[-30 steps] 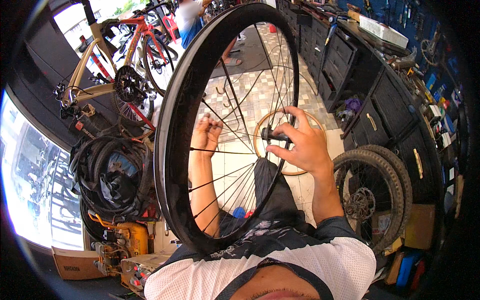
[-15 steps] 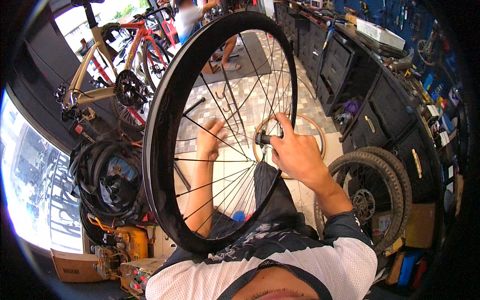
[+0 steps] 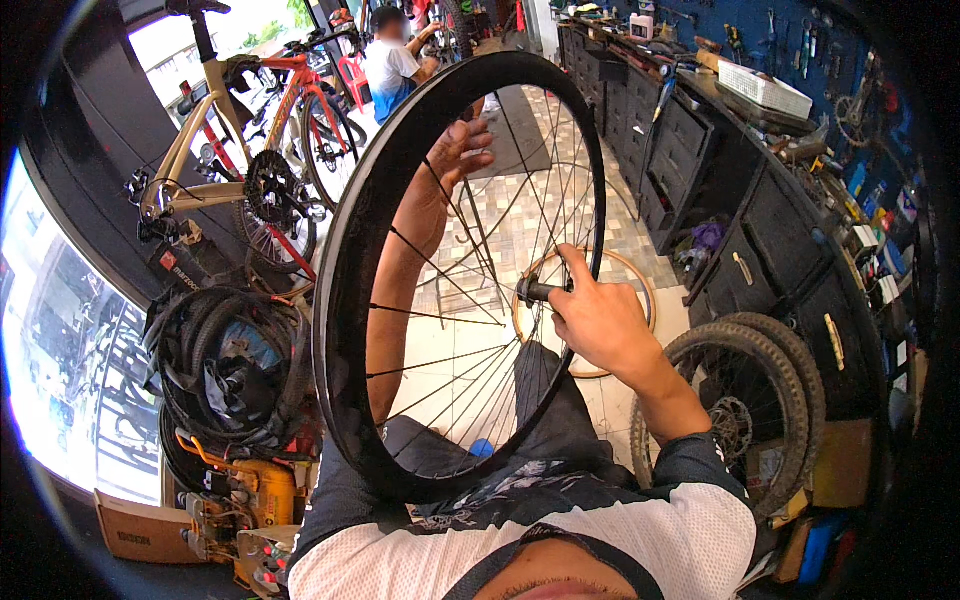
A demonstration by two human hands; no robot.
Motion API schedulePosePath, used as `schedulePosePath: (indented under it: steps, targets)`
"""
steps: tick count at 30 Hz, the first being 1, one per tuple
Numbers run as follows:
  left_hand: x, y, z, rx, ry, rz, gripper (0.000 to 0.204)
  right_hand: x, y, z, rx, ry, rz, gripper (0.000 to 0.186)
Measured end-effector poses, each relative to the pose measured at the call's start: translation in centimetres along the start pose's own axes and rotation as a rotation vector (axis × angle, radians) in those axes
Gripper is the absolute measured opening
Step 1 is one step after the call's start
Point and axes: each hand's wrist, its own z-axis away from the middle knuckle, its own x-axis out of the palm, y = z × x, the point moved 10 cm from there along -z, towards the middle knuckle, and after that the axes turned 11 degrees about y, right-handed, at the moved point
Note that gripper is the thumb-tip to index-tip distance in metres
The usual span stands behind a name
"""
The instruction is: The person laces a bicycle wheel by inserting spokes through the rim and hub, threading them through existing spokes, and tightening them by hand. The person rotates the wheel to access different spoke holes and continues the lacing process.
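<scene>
A black deep-rimmed bicycle wheel stands upright and tilted in front of me, its lower rim close to my lap. My right hand is closed on the dark hub end, index finger stretched out along the spokes. Seen through the spokes, my left hand is raised near the upper part of the rim, fingers spread and nothing visible in them. Whether it touches the rim or a spoke I cannot tell. My left forearm runs behind the spokes.
A beige bike frame and a red bike stand at left, above coiled tires and a yellow machine. Knobbly wheels and black drawers line the right. A tan-rimmed wheel lies beyond; a person sits behind.
My left hand has moved up and away, from beside the hub to the upper rim, its fingers now spread. My right hand keeps hold of the hub end. The view has shifted slightly.
</scene>
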Motion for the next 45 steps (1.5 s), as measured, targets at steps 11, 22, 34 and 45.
schedulePosePath:
  steps: [11,22,34,45]
  targets:
    - [2.3,-0.5,0.2,-0.027,-0.082,0.130,0.036,-1.3,-0.1,1.0,-0.008,0.119,0.011,0.008]
    - [-0.7,0.1,-0.5,0.026,-0.055,0.081,0.039,-5.7,3.3,5.0,0.035,0.039,0.140,0.007]
    - [-2.2,-0.1,-0.8,0.088,-0.174,0.229,0.050,-12.6,7.2,6.2,0.288,0.529,-0.509,0.013]
    - [-2.3,-0.8,-1.1,0.046,-0.206,0.302,0.051,2.2,0.4,1.2,0.286,0.431,-0.945,0.024]
